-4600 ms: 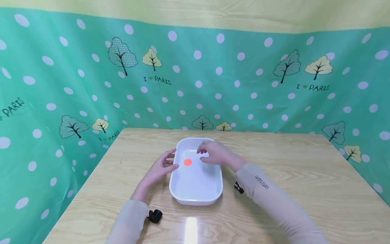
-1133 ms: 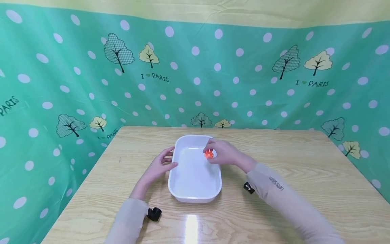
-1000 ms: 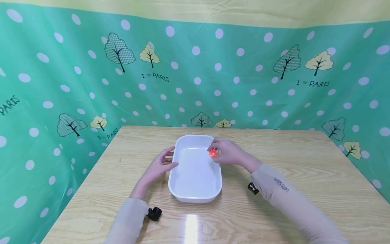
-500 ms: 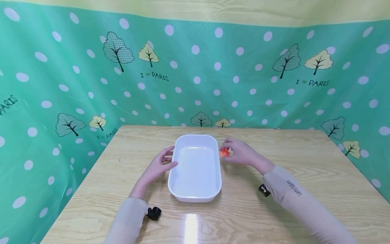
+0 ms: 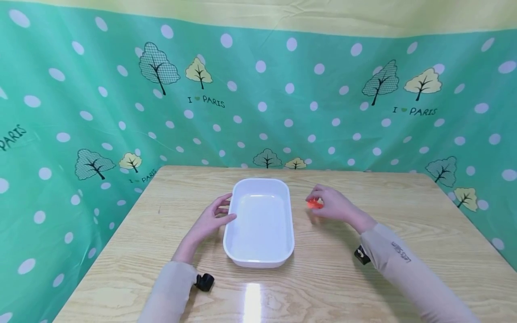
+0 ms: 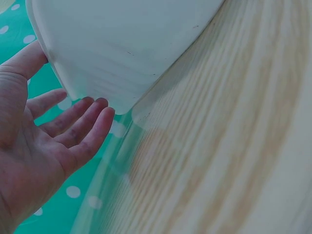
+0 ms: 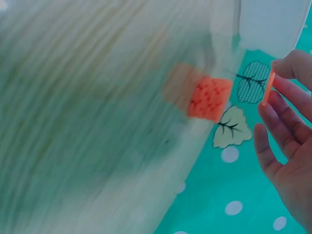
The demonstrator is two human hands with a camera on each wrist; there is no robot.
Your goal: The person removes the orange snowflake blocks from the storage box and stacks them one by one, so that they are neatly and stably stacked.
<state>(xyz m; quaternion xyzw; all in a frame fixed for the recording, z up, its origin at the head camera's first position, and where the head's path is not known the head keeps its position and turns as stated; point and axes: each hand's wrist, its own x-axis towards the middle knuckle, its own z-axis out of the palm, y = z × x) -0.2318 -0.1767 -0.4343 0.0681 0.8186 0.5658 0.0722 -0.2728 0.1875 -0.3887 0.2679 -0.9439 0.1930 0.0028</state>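
A white rectangular tub (image 5: 258, 233) sits on the table. My left hand (image 5: 212, 217) holds its left side, the thumb over the rim and the other fingers (image 6: 80, 119) along the outer wall. Right of the tub, my right hand (image 5: 333, 204) pinches a thin orange flower-shaped disc (image 5: 314, 203) between thumb and fingertips. The right wrist view shows this disc (image 7: 268, 88) edge-on. There, an orange block (image 7: 210, 99) with a dimpled side stands on the table near those fingers; in the head view the right hand mostly hides it.
The wooden table (image 5: 383, 206) stretches out on both sides of the tub. A green cloth (image 5: 258, 112) with white dots and printed trees hangs behind the table and at its sides. Each sleeve has a small black camera at the wrist.
Earlier the orange disc lay inside the tub. My right hand has taken hold of it, lifted it over the right rim and moved it right. The left hand stays in place.
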